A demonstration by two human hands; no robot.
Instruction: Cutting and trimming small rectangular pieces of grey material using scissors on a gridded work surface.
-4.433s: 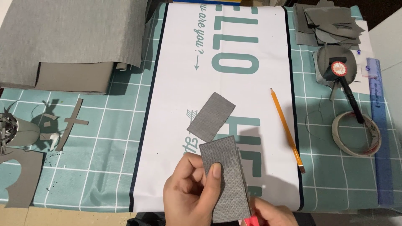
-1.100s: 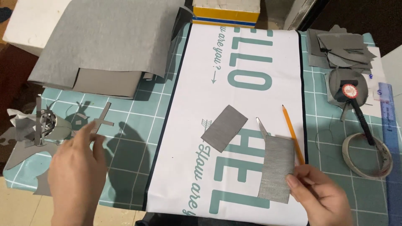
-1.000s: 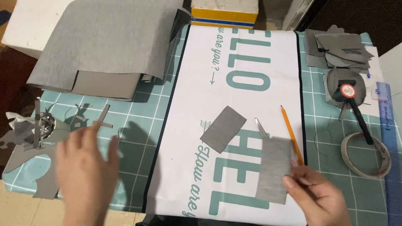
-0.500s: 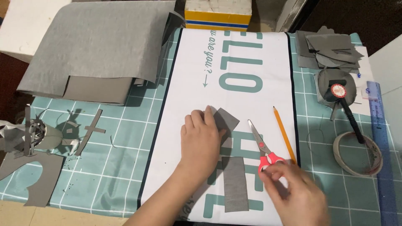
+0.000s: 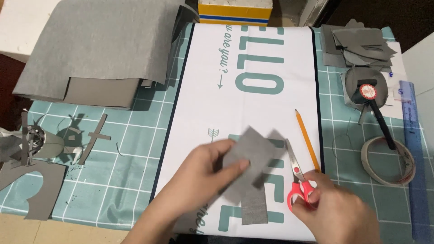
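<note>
My left hand (image 5: 203, 174) holds a small grey rectangle of felt (image 5: 251, 156) by its lower left edge, thumb on top, lifted a little over the white printed sheet (image 5: 253, 58). A second, longer grey strip (image 5: 254, 205) lies under it on the sheet. My right hand (image 5: 337, 210) grips the red handles of a pair of scissors (image 5: 298, 180), blades pointing up toward the felt. An orange pencil (image 5: 307, 140) lies just right of the scissors.
A teal grid cutting mat (image 5: 113, 176) lies under everything. Large grey felt sheets (image 5: 99, 45) sit at the far left, grey offcuts (image 5: 27, 180) at the left edge. At the right are grey scraps (image 5: 357, 43), a black tool (image 5: 377, 115), a tape roll (image 5: 389, 160), a blue ruler (image 5: 413, 149). A yellow box (image 5: 235, 11) stands at the far edge.
My left hand came from the left side of the mat to the felt piece and picked it up. My right hand let go of the long strip and took the red scissors.
</note>
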